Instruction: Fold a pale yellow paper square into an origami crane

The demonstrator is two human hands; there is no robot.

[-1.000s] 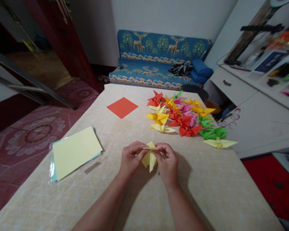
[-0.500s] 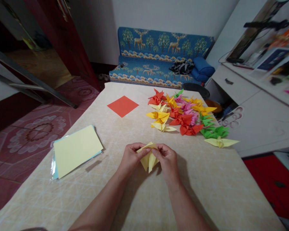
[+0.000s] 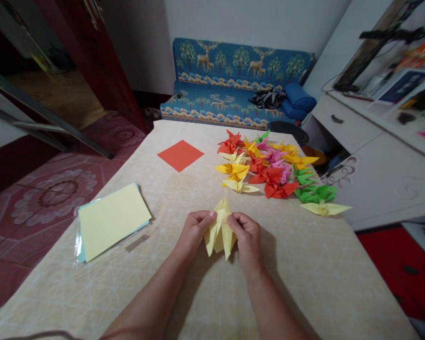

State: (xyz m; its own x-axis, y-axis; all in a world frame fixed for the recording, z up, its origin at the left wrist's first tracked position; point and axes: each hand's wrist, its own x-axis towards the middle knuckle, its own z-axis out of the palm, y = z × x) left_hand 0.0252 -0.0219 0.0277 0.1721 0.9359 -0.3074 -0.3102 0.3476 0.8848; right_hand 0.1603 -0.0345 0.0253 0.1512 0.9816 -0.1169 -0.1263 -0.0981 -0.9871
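Note:
Between my two hands is a pale yellow piece of folded origami paper (image 3: 220,231), with one point at the top and two long points hanging down. My left hand (image 3: 194,231) pinches its left edge between thumb and fingers. The right edge is pinched the same way by my right hand (image 3: 247,233), its thumb lying on the front of the paper. Beyond my hands, to the right, sits a group of folded paper cranes in red (image 3: 281,190), yellow (image 3: 233,171), pink and green (image 3: 317,194). One pale yellow crane (image 3: 325,209) lies at the group's right end.
A red paper square (image 3: 180,156) lies flat toward the far left of the table (image 3: 134,302). Nearer on the left is a stack of pale yellow paper (image 3: 114,222) on a clear plastic sleeve. A blue patterned sofa (image 3: 216,97) stands behind, a white cabinet (image 3: 382,174) to the right.
The yellow paper has been opened out: its top point now stands up higher and the two lower points are further apart. My thumbs have moved apart toward its side edges.

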